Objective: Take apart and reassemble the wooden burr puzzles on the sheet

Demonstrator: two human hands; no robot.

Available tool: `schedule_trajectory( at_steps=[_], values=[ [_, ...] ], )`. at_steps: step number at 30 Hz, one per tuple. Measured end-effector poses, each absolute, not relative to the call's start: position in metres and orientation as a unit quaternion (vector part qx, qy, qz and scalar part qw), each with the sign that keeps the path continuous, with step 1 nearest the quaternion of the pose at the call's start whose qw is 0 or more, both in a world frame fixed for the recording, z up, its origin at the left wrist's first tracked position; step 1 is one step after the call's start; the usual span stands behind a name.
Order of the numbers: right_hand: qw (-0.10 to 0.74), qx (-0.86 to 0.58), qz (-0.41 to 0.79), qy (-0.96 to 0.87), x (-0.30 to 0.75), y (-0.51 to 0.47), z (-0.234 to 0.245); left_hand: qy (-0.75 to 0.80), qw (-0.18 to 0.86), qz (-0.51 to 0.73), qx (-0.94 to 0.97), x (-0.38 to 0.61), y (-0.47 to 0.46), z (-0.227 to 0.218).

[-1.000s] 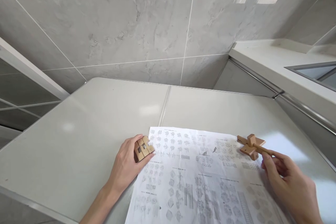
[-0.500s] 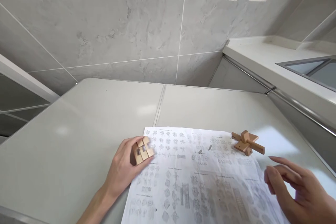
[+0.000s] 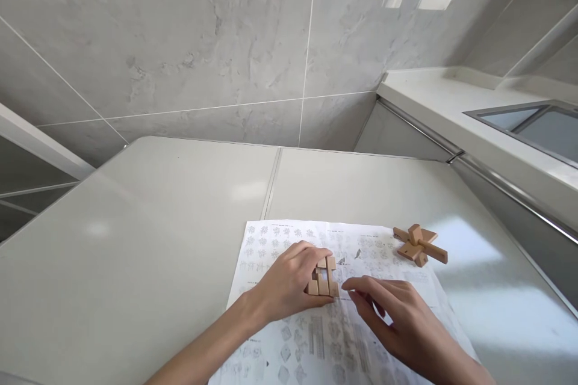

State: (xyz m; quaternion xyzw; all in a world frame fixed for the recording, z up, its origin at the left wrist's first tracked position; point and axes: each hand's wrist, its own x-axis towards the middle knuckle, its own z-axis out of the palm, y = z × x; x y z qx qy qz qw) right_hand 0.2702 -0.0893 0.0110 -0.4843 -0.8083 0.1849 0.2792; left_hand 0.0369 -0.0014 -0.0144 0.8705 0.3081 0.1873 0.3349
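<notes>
My left hand [image 3: 295, 283] is wrapped round a light wooden block puzzle [image 3: 323, 286] made of interlocking pieces, with a gap showing in its middle. The fingers and thumb cover its left side and part of its edges. Just to the right of it, my right hand [image 3: 395, 316] is held with thumb and index finger a little apart and nothing between them. Its fingertips are close to the puzzle but look separate from it. Under both hands lies a large printed sheet [image 3: 257, 252] with rows of small puzzle drawings.
A darker wooden cross-shaped puzzle [image 3: 419, 245] sits on the sheet's upper right corner. The pale table [image 3: 180, 222] has a seam across it. A grey tiled wall [image 3: 203, 42] rises behind, and a white counter [image 3: 424, 81] stands at the right.
My left hand has carried the block puzzle rightward from the sheet's left edge to over its middle. My right hand has moved left, from beside the cross-shaped puzzle to near the block puzzle.
</notes>
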Motion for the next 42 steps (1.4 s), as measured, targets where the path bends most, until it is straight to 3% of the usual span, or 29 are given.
schedule_trajectory(
  at_steps=[16,20,26,32,36,42],
  values=[
    [0.180,-0.575,0.203,-0.772,0.249,-0.088,-0.026,0.324,0.239,0.181,0.897,0.002,0.018,-0.001],
    [0.198,-0.570,0.227,-0.764,0.245,-0.088,-0.025,0.341,0.350,0.201,0.849,0.000,0.018,0.005],
    [0.309,-0.599,0.318,-0.667,0.264,-0.086,0.005,0.331,0.596,0.257,0.684,0.007,0.008,0.010],
    [0.399,-0.560,0.409,-0.599,0.264,-0.078,0.035,0.300,0.711,0.267,0.577,0.008,0.005,0.005],
    [0.379,-0.522,0.446,-0.620,0.252,-0.070,0.043,0.243,0.758,0.265,0.544,0.009,0.005,0.002],
    [0.378,-0.486,0.396,-0.681,0.244,-0.055,0.036,0.225,0.766,0.260,0.544,0.011,0.004,-0.001]
  ],
)
